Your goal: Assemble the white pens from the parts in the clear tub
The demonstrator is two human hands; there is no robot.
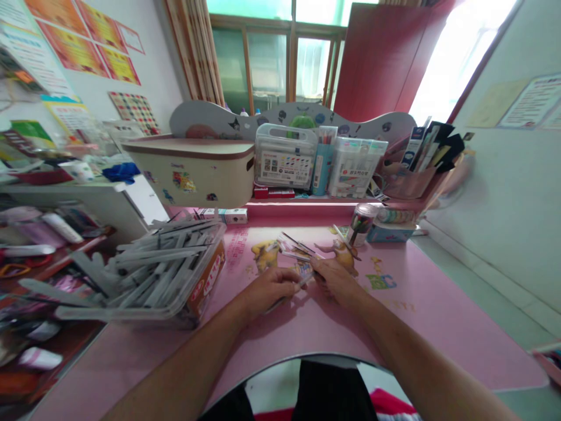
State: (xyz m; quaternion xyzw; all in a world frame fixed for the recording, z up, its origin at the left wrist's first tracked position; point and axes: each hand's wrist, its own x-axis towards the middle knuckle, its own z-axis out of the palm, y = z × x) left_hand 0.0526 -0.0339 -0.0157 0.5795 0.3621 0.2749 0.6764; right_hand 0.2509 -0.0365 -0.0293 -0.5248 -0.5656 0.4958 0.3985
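My left hand [275,287] is closed around a thin, translucent whitish plastic sleeve [305,280], which points toward my other hand. Close beside it, at the sleeve's far end, the fingers of my right hand [335,278] are curled together; what they grip is hidden. Just beyond both hands, several slim pens [298,244], some dark and some pale, lie loose on the pink desk [421,327]. To the left stands a clear plastic bin [175,310] heaped with long translucent sleeves [162,263], some jutting over its rim.
At the back right are a clear jar of pens [363,221] and a blue box [390,232]. The raised shelf holds a cream storage box [197,175], a marker case [284,158], another marker set [357,169] and a pink pen holder [405,178]. Cluttered shelves stand left.
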